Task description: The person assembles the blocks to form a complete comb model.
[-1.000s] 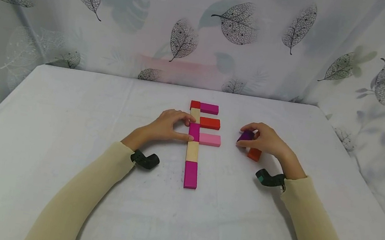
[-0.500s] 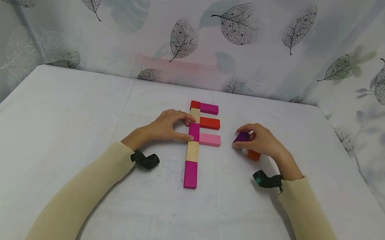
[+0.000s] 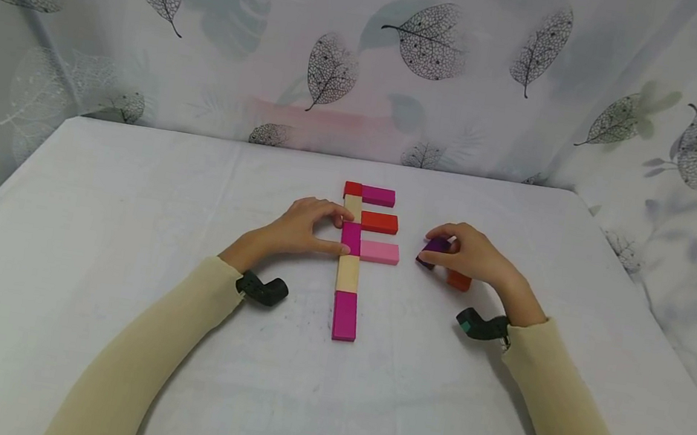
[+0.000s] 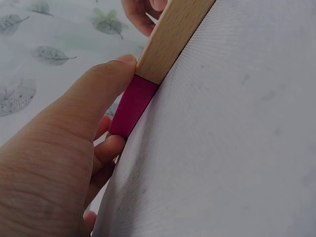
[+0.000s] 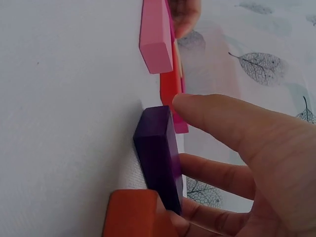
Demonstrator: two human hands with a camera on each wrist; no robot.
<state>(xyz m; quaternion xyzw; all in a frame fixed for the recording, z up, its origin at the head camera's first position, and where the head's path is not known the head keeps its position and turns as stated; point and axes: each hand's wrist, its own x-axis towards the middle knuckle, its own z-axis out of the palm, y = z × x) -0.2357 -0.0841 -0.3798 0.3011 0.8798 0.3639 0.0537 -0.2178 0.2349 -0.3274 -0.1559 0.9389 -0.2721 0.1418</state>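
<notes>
My left hand [image 3: 302, 228] holds a magenta block [image 3: 351, 239] between thumb and fingers, within a column of end-to-end blocks. In the left wrist view, the thumb lies where this magenta block [image 4: 132, 106] meets a natural wood block [image 4: 175, 39]. To the right, my right hand [image 3: 478, 253] grips a dark purple block [image 3: 435, 245] set at a slant. The right wrist view shows fingers along one side of the purple block [image 5: 160, 153] and the thumb near its top end. An orange block [image 3: 459, 281] lies close behind it, partly hidden by the right hand.
Beside the column lie a pink block [image 3: 380, 252], a red block [image 3: 380, 223] and a magenta block [image 3: 379, 196], like rungs. The column ends near me in another magenta block [image 3: 345, 316] and at the far end in a small red one [image 3: 353, 189]. A white cloth covers the table [image 3: 163, 370].
My right hand has shifted a little left with the purple block, towards the column, and the block has turned slightly. The left hand stays in place on the magenta block.
</notes>
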